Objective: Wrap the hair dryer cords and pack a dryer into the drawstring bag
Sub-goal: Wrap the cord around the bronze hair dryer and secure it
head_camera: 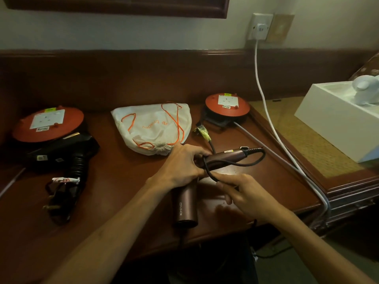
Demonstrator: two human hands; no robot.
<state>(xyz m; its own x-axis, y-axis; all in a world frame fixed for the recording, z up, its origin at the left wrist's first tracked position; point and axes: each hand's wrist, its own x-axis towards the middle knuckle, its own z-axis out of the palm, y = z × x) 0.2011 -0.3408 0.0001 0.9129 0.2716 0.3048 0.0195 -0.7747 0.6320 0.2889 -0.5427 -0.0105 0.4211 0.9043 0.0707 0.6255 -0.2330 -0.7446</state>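
A maroon hair dryer (185,208) lies on the dark wooden table (123,201), its barrel toward me and its handle (225,157) pointing right. My left hand (180,167) grips the dryer where handle meets body. My right hand (244,193) pinches its black cord (246,163), which loops from the handle's end back around the handle. A white drawstring bag (151,126) with orange strings lies behind, its mouth gathered shut. A black hair dryer (67,154) lies at the left, its cord (59,197) bundled with a white tie.
Two orange cable reels, one at the left (48,124) and one at the back right (227,105). A white cable (264,103) runs from a wall socket (260,27) down across the table's right edge. A white box (336,121) stands on a side surface at the right.
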